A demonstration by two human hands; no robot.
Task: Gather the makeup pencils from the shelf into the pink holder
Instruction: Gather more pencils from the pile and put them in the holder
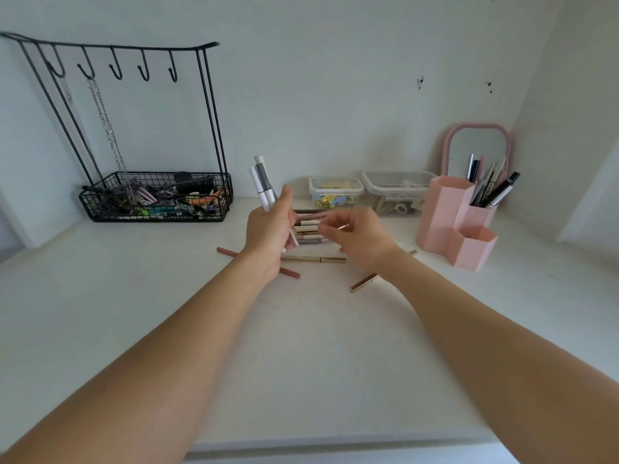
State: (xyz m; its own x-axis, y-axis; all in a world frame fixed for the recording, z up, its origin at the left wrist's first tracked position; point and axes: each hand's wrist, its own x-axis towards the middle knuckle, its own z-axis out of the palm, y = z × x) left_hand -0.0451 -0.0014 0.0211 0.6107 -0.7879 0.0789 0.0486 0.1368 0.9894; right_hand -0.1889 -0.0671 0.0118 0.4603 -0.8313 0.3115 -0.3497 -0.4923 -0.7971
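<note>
Left hand gripped an upright bundle of white pencils; right hand fingers curled at the loose pencils on the shelf — hold unclear — best pinched singly, then carried right to the pink holder.

A white shelf is occupied by loose slim makeup pencils, a pink hexagonal holder, two clear plastic boxes and a black wire basket.

A pale pink hexagonal plastic holder is seen at three o'clock, a black grid-patterned wire basket at nine, gold-cased makeup pencils centrally.
</note>
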